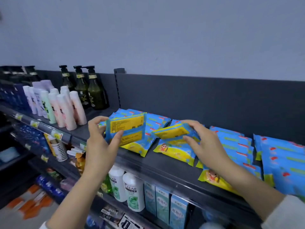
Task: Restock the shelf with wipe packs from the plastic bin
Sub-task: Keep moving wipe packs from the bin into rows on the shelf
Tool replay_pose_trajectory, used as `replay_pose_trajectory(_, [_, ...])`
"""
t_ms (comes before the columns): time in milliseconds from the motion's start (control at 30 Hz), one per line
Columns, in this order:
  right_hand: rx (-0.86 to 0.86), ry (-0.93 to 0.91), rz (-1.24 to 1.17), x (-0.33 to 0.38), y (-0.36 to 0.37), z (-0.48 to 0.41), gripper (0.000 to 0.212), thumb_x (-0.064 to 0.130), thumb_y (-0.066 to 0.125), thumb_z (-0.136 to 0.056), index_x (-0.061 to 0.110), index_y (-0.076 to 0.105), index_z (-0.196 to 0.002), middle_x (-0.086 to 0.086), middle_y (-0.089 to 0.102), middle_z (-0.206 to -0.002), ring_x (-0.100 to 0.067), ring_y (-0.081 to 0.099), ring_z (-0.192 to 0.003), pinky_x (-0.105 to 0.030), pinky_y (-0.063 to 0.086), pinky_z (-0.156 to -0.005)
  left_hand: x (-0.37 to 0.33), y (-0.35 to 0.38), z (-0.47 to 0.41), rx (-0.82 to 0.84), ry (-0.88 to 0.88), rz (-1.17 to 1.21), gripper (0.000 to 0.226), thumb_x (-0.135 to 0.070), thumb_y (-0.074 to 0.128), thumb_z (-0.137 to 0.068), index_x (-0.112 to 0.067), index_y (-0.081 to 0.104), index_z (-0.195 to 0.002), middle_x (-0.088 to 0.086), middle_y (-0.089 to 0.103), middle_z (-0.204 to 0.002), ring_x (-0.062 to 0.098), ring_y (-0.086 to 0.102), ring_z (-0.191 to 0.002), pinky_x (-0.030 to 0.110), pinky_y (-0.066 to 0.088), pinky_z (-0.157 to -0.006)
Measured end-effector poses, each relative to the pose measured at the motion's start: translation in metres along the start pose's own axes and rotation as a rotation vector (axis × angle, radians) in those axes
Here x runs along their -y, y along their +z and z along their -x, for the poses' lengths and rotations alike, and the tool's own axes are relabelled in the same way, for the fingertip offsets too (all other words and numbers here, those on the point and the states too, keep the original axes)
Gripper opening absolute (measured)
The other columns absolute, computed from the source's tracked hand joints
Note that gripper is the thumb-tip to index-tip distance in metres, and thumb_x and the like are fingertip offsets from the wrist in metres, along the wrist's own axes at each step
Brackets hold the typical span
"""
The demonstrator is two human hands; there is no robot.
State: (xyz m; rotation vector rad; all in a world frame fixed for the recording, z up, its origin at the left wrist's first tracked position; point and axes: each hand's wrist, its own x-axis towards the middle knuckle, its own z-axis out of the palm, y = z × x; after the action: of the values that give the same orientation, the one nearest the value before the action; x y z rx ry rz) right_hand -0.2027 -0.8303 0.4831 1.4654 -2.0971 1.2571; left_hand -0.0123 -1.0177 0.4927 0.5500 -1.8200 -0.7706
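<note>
each hand (99,142) (203,142) grips a wipe pack (126,129) (171,132) above the shelf (165,164).

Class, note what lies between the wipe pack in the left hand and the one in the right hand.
Head view: shelved wipe packs lie overlapped between the left-held pack and the right-held pack.
</note>
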Motion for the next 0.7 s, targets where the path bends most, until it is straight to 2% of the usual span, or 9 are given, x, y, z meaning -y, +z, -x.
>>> replay_pose_trajectory(67, [-0.012,-0.239,0.185,-0.005,0.006,0.004,0.035,0.007,0.056,-0.081,0.021,0.062,-0.112,0.006,0.068,-0.107,-0.01,0.057,-0.099,-0.015,0.038,-0.087,0.007,0.007,-0.002,-0.029,0.001,0.02,0.048,-0.016,0.068,-0.084,-0.037,0.031,-0.105,-0.02,0.059,-0.091,-0.003,0.062,-0.083,0.044,0.053,-0.077])
replay_pose_trajectory(133, [0.031,-0.439,0.352,-0.014,0.013,0.009,0.033,0.001,0.06,-0.077,0.017,0.068,-0.105,0.004,0.07,-0.104,-0.014,0.062,-0.097,-0.027,0.047,-0.09,0.013,0.013,-0.004,-0.039,0.006,0.028,0.048,-0.016,0.068,-0.083,-0.035,0.03,-0.105,-0.019,0.058,-0.091,-0.001,0.062,-0.082,0.041,0.052,-0.077])
replay_pose_trajectory(200, [0.139,-0.48,0.473,-0.022,0.018,0.013,0.045,-0.004,0.075,-0.063,0.019,0.071,-0.101,0.004,0.07,-0.104,-0.016,0.067,-0.095,-0.038,0.054,-0.088,0.018,0.017,-0.008,-0.032,0.019,0.052,0.047,-0.015,0.068,-0.084,-0.032,0.03,-0.106,-0.022,0.057,-0.09,-0.009,0.061,-0.076,0.027,0.051,-0.072])
replay_pose_trajectory(267, [0.292,-0.394,0.515,-0.03,0.019,0.014,0.061,-0.006,0.08,-0.049,0.022,0.071,-0.102,0.004,0.07,-0.108,-0.015,0.068,-0.098,-0.047,0.055,-0.085,0.022,0.022,-0.014,-0.01,0.03,0.088,0.047,-0.013,0.068,-0.084,-0.034,0.031,-0.104,-0.024,0.056,-0.089,-0.013,0.06,-0.075,0.019,0.049,-0.067])
replay_pose_trajectory(333, [0.44,-0.306,0.491,-0.037,0.017,0.015,0.06,0.001,0.076,-0.056,0.024,0.067,-0.111,0.005,0.066,-0.119,-0.016,0.063,-0.11,-0.048,0.052,-0.089,0.026,0.026,-0.018,0.013,0.035,0.125,0.05,-0.01,0.068,-0.084,-0.041,0.031,-0.098,-0.025,0.057,-0.089,-0.011,0.061,-0.076,0.022,0.049,-0.068])
replay_pose_trajectory(400, [0.53,-0.159,0.417,-0.035,0.012,0.014,0.052,0.017,0.07,-0.076,0.027,0.058,-0.126,0.013,0.049,-0.138,-0.008,0.043,-0.13,-0.035,0.033,-0.112,0.032,0.03,-0.021,0.05,0.04,0.146,0.055,-0.009,0.068,-0.083,-0.049,0.031,-0.095,-0.023,0.059,-0.088,-0.008,0.062,-0.075,0.027,0.05,-0.068])
replay_pose_trajectory(467, [0.603,0.005,0.362,-0.026,0.008,0.014,0.051,0.038,0.065,-0.084,0.032,0.05,-0.133,0.025,0.031,-0.144,0.008,0.019,-0.134,-0.012,0.009,-0.113,0.037,0.033,-0.025,0.095,0.046,0.154,0.06,-0.011,0.068,-0.083,-0.058,0.031,-0.093,-0.019,0.062,-0.088,-0.003,0.063,-0.075,0.034,0.051,-0.069])
replay_pose_trajectory(600, [0.515,0.261,0.341,-0.004,0.014,0.01,0.048,0.049,0.066,-0.08,0.033,0.058,-0.124,0.02,0.033,-0.146,0.002,0.021,-0.137,-0.019,0.019,-0.112,0.048,0.035,-0.035,0.16,0.052,0.229,0.062,-0.011,0.067,-0.083,-0.061,0.03,-0.093,-0.014,0.064,-0.092,0.011,0.065,-0.078,0.045,0.052,-0.07])
replay_pose_trajectory(700, [0.39,0.426,0.393,0.009,0.032,0.008,0.064,0.058,0.066,-0.075,0.031,0.051,-0.131,0.014,0.027,-0.15,-0.009,0.025,-0.139,-0.029,0.022,-0.114,0.055,0.033,-0.042,0.177,0.058,0.279,0.063,-0.01,0.067,-0.083,-0.061,0.031,-0.093,-0.015,0.064,-0.094,0.011,0.066,-0.081,0.047,0.053,-0.071])
